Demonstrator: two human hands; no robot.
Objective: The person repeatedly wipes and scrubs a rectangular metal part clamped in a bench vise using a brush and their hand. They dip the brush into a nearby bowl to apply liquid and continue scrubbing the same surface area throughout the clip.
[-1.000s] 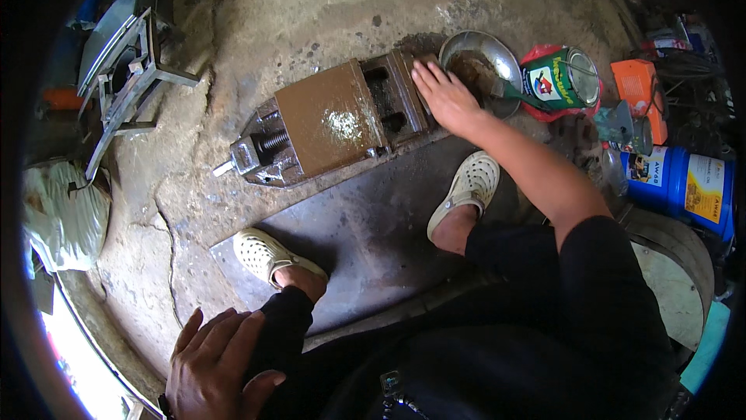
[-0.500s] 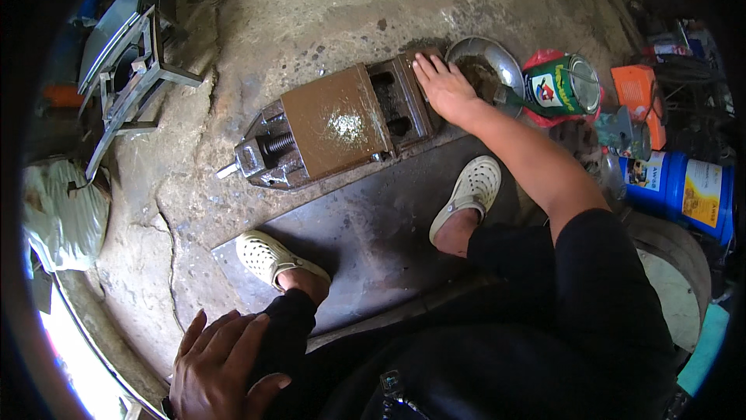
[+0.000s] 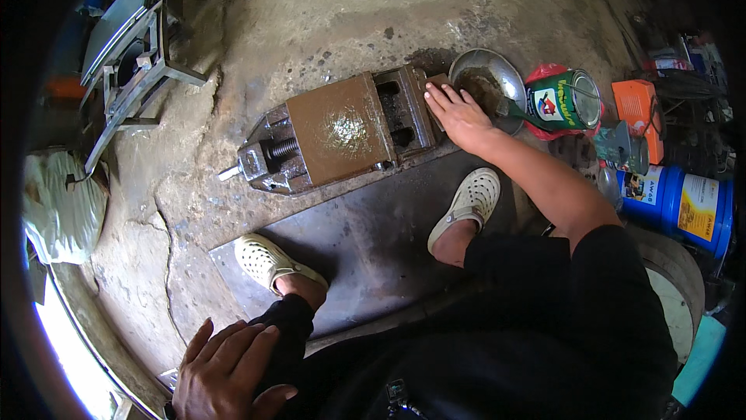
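Observation:
A heavy metal machine vise lies on the floor, its screw end toward the left and its broad top wet and brown. My right hand lies flat at the vise's right end, fingers stretched out over a brown surface. Whether that surface is a loose piece under the fingers or part of the vise, I cannot tell. Just beyond this hand sits a round metal bowl with brownish contents, and a dark brush-like tool rests at its rim. Over my left knee, my left hand rests with its fingers apart, holding nothing.
A green can stands on red plastic beside the bowl. Farther right are an orange box and a blue bucket. My feet in pale clogs stand on a dark metal plate. A metal frame and white bag are left.
My right hand has slid a little right and toward me along the vise's end. The view has shifted slightly; my left hand stays at the knee.

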